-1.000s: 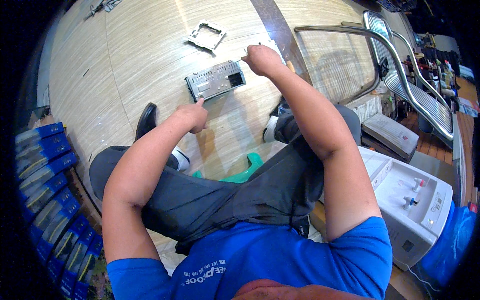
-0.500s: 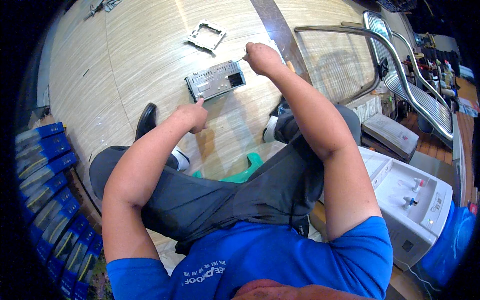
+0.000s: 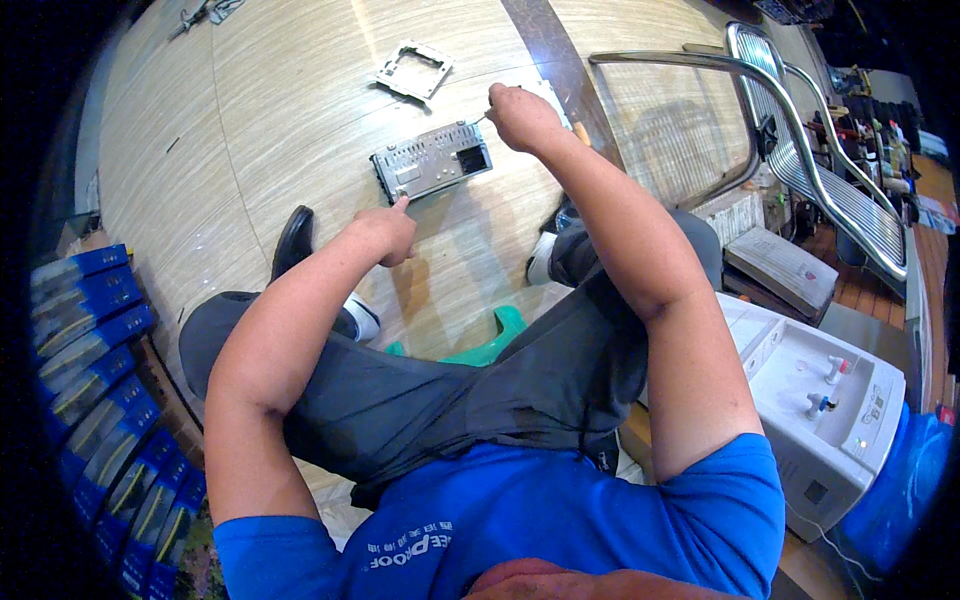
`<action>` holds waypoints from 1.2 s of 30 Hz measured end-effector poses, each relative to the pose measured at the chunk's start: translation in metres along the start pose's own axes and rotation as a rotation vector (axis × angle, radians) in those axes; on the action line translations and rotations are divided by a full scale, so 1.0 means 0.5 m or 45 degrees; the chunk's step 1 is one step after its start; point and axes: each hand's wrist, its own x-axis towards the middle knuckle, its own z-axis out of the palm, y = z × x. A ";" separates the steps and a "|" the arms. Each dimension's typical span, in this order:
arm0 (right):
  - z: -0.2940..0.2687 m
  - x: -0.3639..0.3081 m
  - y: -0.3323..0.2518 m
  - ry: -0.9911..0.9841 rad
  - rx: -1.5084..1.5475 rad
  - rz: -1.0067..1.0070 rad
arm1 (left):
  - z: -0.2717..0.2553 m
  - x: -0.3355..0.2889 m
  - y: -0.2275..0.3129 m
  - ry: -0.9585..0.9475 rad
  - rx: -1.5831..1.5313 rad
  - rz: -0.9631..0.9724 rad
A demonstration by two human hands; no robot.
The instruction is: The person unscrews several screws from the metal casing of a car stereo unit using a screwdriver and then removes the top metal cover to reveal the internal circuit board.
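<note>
On the floor in front of me lies a silver metal box with slotted vents (image 3: pixel 425 160), which looks like a car radio unit. My left hand (image 3: pixel 385 232) has its index finger stretched out onto the unit's near left corner, the other fingers curled. Beyond the unit's far right corner, my right hand (image 3: pixel 524 117) is closed round a thin-shafted screwdriver (image 3: pixel 482 119). Its handle is hidden in the fist, and the shaft reaches down toward that corner. A pale square frame (image 3: pixel 415 71) lies farther back on the floor, apart from both hands.
A white panel (image 3: pixel 548 95) lies partly hidden behind my right hand. Between my legs is a green plastic piece (image 3: pixel 490 340). A metal-framed chair (image 3: pixel 780 120) and a white water dispenser (image 3: pixel 820 390) stand to the right. Blue packages (image 3: pixel 100 320) line the left.
My right hand has turned very slightly at the unit's far right corner. My left hand and the unit have stayed in place.
</note>
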 end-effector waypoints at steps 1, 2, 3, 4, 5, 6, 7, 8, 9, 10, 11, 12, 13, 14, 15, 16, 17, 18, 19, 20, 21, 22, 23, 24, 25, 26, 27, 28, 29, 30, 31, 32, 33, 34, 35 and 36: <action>-0.002 -0.001 0.000 -0.001 -0.001 0.001 | -0.002 0.000 0.001 -0.019 0.001 0.009; -0.006 -0.002 -0.001 -0.007 -0.010 0.014 | -0.003 -0.001 0.003 -0.018 0.001 0.010; -0.009 -0.004 0.000 -0.013 -0.021 0.028 | -0.003 0.000 0.005 0.002 -0.007 0.001; -0.011 -0.006 0.001 -0.015 -0.023 0.031 | -0.004 0.001 0.008 0.023 -0.014 -0.007; -0.012 -0.007 0.002 -0.012 -0.008 0.049 | -0.003 0.006 0.007 0.024 -0.013 -0.004; -0.012 -0.007 0.003 -0.010 0.006 0.068 | -0.001 0.013 0.005 0.019 -0.011 0.003; -0.011 -0.006 0.003 -0.012 0.006 0.069 | 0.000 0.019 0.002 0.013 -0.009 0.008; -0.010 -0.002 -0.002 -0.001 0.006 0.053 | 0.000 0.012 -0.002 0.014 -0.009 -0.001; -0.009 0.004 -0.010 0.011 0.010 0.034 | -0.001 0.002 -0.008 0.015 -0.013 -0.012; -0.011 0.008 -0.017 0.018 0.020 0.017 | -0.001 -0.010 -0.016 0.015 -0.018 -0.030; -0.007 0.015 -0.016 -0.038 0.001 0.025 | -0.001 -0.018 -0.020 0.017 -0.038 -0.018; -0.001 0.027 -0.017 -0.090 -0.008 0.020 | 0.000 -0.018 -0.022 0.015 -0.058 -0.023; 0.021 0.027 -0.012 0.021 0.051 -0.069 | 0.023 0.002 -0.033 0.052 -0.084 -0.029; 0.039 0.023 0.011 0.104 0.088 -0.047 | 0.028 0.018 -0.028 0.065 -0.076 -0.003; 0.030 0.014 0.003 0.018 0.112 0.055 | 0.037 0.031 -0.024 0.073 -0.069 0.019; 0.015 0.009 0.008 -0.007 0.062 0.047 | 0.041 0.035 -0.014 0.168 0.023 0.093; 0.004 0.001 0.018 -0.003 0.070 0.060 | 0.037 0.035 -0.002 0.241 -0.068 0.041; 0.007 -0.008 0.034 0.091 0.035 -0.002 | 0.007 0.032 0.021 0.111 -0.019 0.018; 0.004 -0.017 0.047 0.125 0.026 -0.023 | -0.016 0.026 0.036 -0.028 0.032 -0.010; -0.002 -0.016 0.033 0.100 0.041 -0.010 | -0.013 0.025 0.033 -0.072 0.002 -0.035; -0.003 -0.014 0.026 0.072 0.042 0.012 | -0.008 0.022 0.028 -0.108 -0.030 -0.044; 0.002 -0.007 0.015 0.083 0.058 -0.018 | 0.002 0.017 0.018 -0.111 -0.039 -0.079; 0.005 -0.005 0.012 0.084 0.060 -0.036 | 0.005 0.012 0.015 -0.101 -0.067 -0.077; 0.007 -0.003 0.011 0.085 0.059 -0.050 | 0.006 0.009 0.013 -0.090 -0.094 -0.071; 0.009 -0.002 0.013 0.092 0.062 -0.058 | 0.004 0.009 0.013 -0.087 -0.095 -0.081; 0.007 -0.002 0.014 0.089 0.044 -0.044 | -0.006 0.005 0.015 -0.112 -0.055 -0.052; 0.004 -0.003 0.017 0.085 0.025 -0.029 | -0.015 0.000 0.017 -0.136 -0.014 -0.021; 0.007 -0.003 0.025 0.081 0.014 -0.027 | -0.011 0.007 0.018 -0.106 -0.061 -0.013; 0.004 -0.001 0.023 0.092 0.019 -0.039 | -0.007 0.010 0.016 -0.101 -0.062 -0.030; 0.002 -0.001 0.022 0.092 0.024 -0.038 | -0.003 0.013 0.015 -0.080 -0.066 -0.028; 0.002 -0.001 0.020 0.091 0.029 -0.036 | 0.002 0.016 0.013 -0.059 -0.070 -0.026; -0.002 -0.006 0.020 0.092 0.025 -0.004 | -0.012 0.006 0.020 -0.100 -0.054 -0.028; -0.003 -0.008 0.024 0.098 0.022 -0.005 | -0.013 0.012 0.022 -0.093 -0.053 -0.030; -0.003 -0.010 0.029 0.097 0.021 0.003 | -0.014 0.017 0.023 -0.096 -0.059 -0.015; -0.004 -0.008 0.023 0.101 0.024 0.000 | -0.008 0.021 0.018 -0.099 -0.068 -0.012; -0.006 -0.008 0.017 0.128 0.045 -0.011 | -0.003 0.025 0.015 -0.091 -0.073 -0.026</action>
